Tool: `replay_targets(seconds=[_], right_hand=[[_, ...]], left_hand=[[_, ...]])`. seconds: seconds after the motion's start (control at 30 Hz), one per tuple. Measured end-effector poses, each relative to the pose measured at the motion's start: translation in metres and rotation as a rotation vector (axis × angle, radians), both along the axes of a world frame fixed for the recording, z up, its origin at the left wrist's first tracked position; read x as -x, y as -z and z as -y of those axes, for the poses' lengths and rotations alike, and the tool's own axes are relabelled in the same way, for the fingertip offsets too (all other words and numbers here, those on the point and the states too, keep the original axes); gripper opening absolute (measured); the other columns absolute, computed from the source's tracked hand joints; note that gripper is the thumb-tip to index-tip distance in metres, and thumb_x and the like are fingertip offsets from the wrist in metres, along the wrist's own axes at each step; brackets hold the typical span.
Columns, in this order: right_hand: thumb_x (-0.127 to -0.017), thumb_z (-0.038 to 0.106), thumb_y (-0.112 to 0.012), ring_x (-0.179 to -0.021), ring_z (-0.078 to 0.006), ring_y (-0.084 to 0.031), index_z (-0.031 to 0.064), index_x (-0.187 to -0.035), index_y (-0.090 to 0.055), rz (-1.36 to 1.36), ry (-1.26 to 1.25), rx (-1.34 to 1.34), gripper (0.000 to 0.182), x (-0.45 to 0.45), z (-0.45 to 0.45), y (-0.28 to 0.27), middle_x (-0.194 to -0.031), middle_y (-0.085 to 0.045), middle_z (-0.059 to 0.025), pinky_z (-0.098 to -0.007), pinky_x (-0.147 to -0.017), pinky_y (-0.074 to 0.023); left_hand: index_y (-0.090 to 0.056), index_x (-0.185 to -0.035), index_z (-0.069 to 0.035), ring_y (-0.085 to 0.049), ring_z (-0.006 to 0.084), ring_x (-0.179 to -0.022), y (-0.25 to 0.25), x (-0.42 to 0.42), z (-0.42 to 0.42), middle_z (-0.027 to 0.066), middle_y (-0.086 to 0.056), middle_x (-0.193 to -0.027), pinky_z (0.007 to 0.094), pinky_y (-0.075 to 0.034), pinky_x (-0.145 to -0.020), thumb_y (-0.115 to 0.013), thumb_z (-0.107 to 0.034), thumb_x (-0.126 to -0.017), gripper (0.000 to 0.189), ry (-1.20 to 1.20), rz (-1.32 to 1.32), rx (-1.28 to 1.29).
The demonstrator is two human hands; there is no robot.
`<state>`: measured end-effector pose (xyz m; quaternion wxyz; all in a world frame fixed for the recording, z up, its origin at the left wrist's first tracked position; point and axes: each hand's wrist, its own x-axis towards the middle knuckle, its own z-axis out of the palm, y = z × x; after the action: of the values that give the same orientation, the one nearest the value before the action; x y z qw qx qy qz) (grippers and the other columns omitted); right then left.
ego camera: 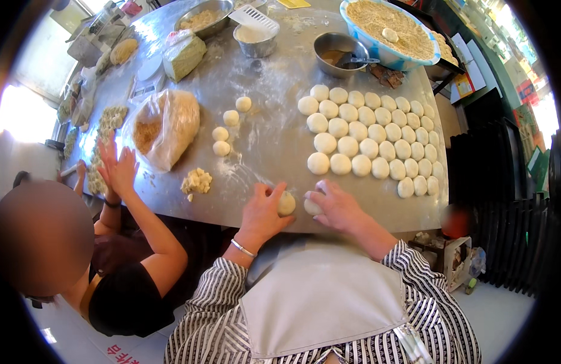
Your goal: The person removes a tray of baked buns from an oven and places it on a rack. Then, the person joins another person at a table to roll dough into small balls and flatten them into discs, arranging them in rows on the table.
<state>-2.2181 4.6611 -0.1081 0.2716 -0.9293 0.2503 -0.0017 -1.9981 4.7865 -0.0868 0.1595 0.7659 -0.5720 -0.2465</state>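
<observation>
At the near edge of the metal table, my left hand (263, 214) curls its thumb and fingers around a pale dough ball (287, 204). Just to the right, my right hand (337, 205) has its fingers over a second dough ball (313, 205), partly hidden under them. The two balls are apart. Beyond my right hand lie rows of slightly flattened dough balls (377, 133). Several smaller dough balls (221, 148) form a loose line ahead of my left hand. A small heap of pale yellow pieces (197, 181) lies to its left.
A co-worker (139, 255) stands at the left, palms together above the table (262, 168). A plastic bag of brown crumbly filling (176, 127) lies near them. Farther back are a steel bowl with a spoon (330, 68), a blue-and-white basin (376, 52) and a flour pot (256, 48).
</observation>
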Motion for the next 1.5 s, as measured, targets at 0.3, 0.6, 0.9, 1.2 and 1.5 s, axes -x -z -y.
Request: replay_targets(seconds=[0.3, 0.6, 0.9, 1.2, 1.5], right_hand=[[-0.08, 0.026, -0.088, -0.109, -0.04, -0.065, 0.013, -0.134, -0.058, 0.01, 0.454, -0.016, 0.063, 0.081, -0.011, 0.002, -0.128, -0.054, -0.0175, -0.0496, -0.087, -0.0585], [-0.082, 0.028, -0.088, -0.117, -0.0395, -0.066, 0.0144, -0.143, -0.054, -0.003, 0.729, 0.052, 0.071, 0.147, -0.004, 0.005, -0.138, -0.056, -0.0174, -0.05, -0.09, -0.0593], [-0.085, 0.02, -0.088, -0.12, -0.0396, -0.066, 0.0134, -0.143, -0.052, 0.192, 0.812, 0.243, 0.069, 0.148, 0.016, 0.019, -0.141, -0.056, -0.0182, -0.0462, -0.09, -0.0607], [-0.087, 0.012, -0.083, -0.087, -0.0307, -0.068, 0.0094, -0.114, -0.064, 0.161, 0.73, 0.121, 0.032, 0.174, 0.001, 0.02, -0.102, -0.064, -0.0131, -0.0441, -0.075, -0.056], [-0.09, 0.011, -0.078, -0.092, -0.0387, -0.067, 0.0078, -0.106, -0.066, 0.193, 0.806, 0.067, 0.021, 0.168, 0.005, 0.009, -0.105, -0.066, -0.016, -0.0483, -0.08, -0.0556]], left_hand=[[-0.063, -0.134, -0.012, -0.065, 0.0404, -0.111, 0.011, 0.012, 0.002, 0.0173, -0.056, -0.126, 0.0471, -0.058, -0.091, -0.088, -0.023, -0.079, 0.061, 0.012, -0.098, 0.13], [-0.061, -0.134, -0.011, -0.065, 0.0393, -0.111, 0.019, 0.059, 0.038, 0.0166, -0.058, -0.127, 0.0457, -0.059, -0.091, -0.09, -0.018, -0.079, 0.063, 0.146, -0.258, 0.205], [-0.057, -0.139, -0.009, -0.067, 0.0349, -0.106, 0.037, 0.145, 0.121, 0.0154, -0.059, -0.129, 0.0411, -0.061, -0.086, -0.089, -0.011, -0.082, 0.066, 0.371, -0.286, 0.531], [-0.057, -0.135, -0.008, -0.065, 0.025, -0.087, 0.03, 0.141, 0.113, 0.0116, -0.06, -0.119, 0.0383, -0.06, -0.075, -0.091, -0.01, -0.08, 0.065, 0.298, -0.246, 0.311], [-0.056, -0.137, -0.004, -0.071, 0.0233, -0.091, 0.042, 0.14, 0.114, 0.0123, -0.059, -0.121, 0.0352, -0.064, -0.08, -0.086, -0.002, -0.085, 0.06, 0.16, -0.553, 0.286]])
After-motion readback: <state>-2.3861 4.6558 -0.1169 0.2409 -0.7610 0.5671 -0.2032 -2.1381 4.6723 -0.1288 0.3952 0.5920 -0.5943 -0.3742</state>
